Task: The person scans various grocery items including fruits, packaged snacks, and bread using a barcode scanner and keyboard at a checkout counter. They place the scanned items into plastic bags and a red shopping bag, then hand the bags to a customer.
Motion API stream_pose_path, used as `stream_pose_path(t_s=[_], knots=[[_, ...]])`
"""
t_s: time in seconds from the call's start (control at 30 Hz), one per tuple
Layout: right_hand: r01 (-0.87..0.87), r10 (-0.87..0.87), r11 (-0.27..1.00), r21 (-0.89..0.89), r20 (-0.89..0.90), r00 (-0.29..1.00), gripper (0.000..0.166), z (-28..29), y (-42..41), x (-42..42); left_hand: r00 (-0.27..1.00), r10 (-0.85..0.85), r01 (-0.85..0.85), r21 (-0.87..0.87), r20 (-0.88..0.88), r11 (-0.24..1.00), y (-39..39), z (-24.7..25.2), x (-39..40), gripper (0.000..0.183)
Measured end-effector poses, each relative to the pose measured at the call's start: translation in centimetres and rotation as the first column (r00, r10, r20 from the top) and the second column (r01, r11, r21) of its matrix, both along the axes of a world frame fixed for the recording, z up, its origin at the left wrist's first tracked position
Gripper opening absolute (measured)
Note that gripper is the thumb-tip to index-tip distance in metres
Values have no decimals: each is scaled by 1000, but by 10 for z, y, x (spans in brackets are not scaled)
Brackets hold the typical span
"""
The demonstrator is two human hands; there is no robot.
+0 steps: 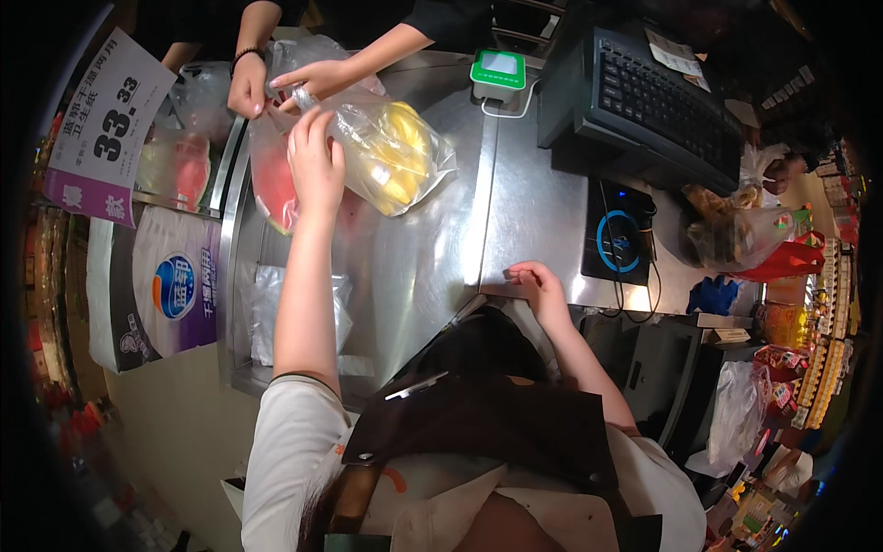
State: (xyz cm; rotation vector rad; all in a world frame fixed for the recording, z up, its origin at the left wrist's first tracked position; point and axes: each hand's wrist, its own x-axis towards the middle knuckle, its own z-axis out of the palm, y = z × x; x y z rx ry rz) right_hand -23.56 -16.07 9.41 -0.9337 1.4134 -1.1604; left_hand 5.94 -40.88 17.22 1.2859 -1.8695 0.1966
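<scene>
My left hand (316, 162) reaches across the metal counter, its fingertips at the gathered top of a clear plastic bag (441, 162). Yellow fruit (400, 159), apparently bananas, fills that bag. Whether my fingers grip the plastic or only touch it is hard to tell. Another person's two hands (248, 86) are at the bag tops, one of them beside my fingertips. Partly behind my left hand is a bag with a piece of red watermelon (269, 176). My right hand (541, 286) hovers at the counter's near edge, fingers loosely bent, holding nothing.
A green-and-white payment device (498, 72) stands near a black keyboard (652, 110). Right of centre lies a black pad with a blue ring (617, 241) and cables. Plastic bags (265, 317) lie in the left recess, beside a large tissue pack (176, 283) and a price sign (110, 131).
</scene>
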Motion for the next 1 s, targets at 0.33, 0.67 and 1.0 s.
stream_pose_path(t_s=[0.33,0.67,1.0], knots=[[31,2,961,276,-116,993,14,-27,44,-2,720,581,-606,753,381,258,268,-203,128,44],[-497,499,858,127,-430,752,13,10,-12,84,504,712,-835,66,489,546,256,-144,211,42],[-418,454,891,176,-347,821,18,-13,-3,109,900,185,209,761,-396,614,233,-161,39,36]])
